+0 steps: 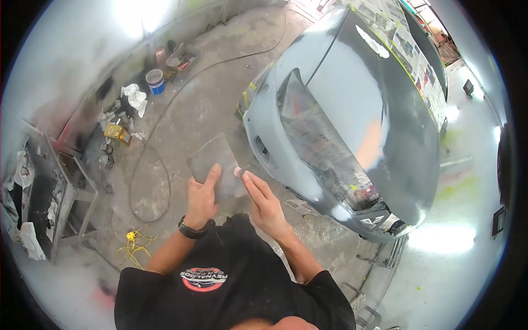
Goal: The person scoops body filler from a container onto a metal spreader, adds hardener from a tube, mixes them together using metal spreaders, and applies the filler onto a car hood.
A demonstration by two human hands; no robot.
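My left hand (203,195), with a dark watch on its wrist, grips a flat grey rectangular mixing board (217,157), its thumb lying on top. At the board's right edge my right hand (265,203) is closed, fingers pressed together on a small putty spreader (244,171) that the fingertips mostly hide. A dab of pink putty (237,171) shows between the spreader and the board. Ahead and to the right of both hands stands a car (341,93) coated in grey primer, with a pale orange patch on its hood.
Masking newspaper (410,55) covers the car's windshield. A hose (170,104) curls over the floor, near a yellow cord (132,250). Left are a metal stand (77,192), a blue can (155,82), a yellow tin (117,133) and crumpled paper (133,98).
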